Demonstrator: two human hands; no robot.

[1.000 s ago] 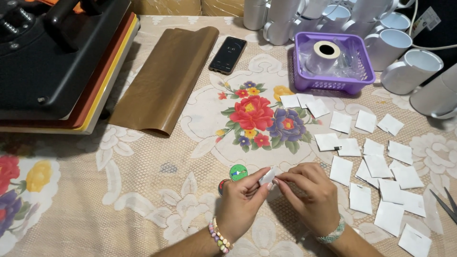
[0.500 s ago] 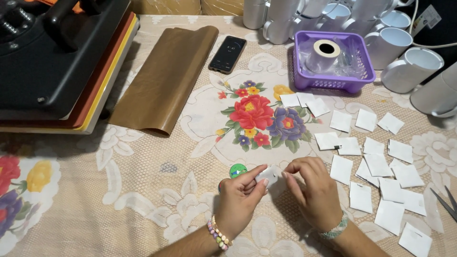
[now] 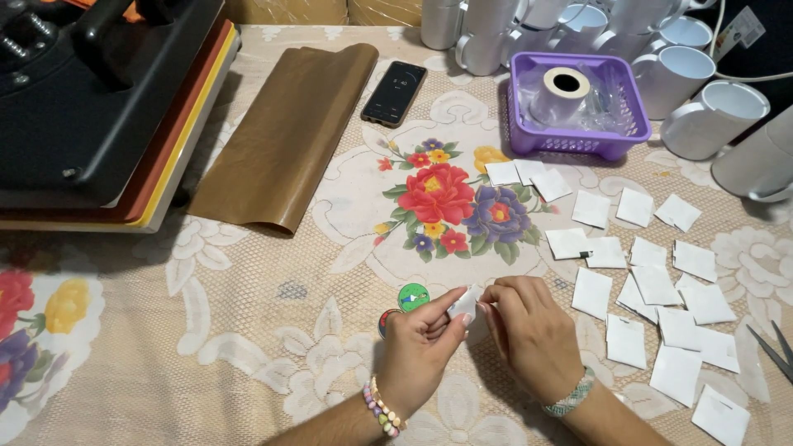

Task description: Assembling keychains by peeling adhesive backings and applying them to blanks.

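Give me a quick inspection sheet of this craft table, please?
Surface: lace tablecloth with printed flowers.
Job's things: small white paper square, pinched between left hand and right hand; round green sticker beside them.
Clutter: loose white paper squares, brown sheet, black phone, purple basket holding a tape roll, scissors.
Hands: both bare, with bracelets.
Cables: white cable.
Surroundings: black heat press, white mugs.

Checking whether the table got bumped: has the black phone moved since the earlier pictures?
No. The black phone lies in the same spot, between the brown sheet and the purple basket, at the same angle.
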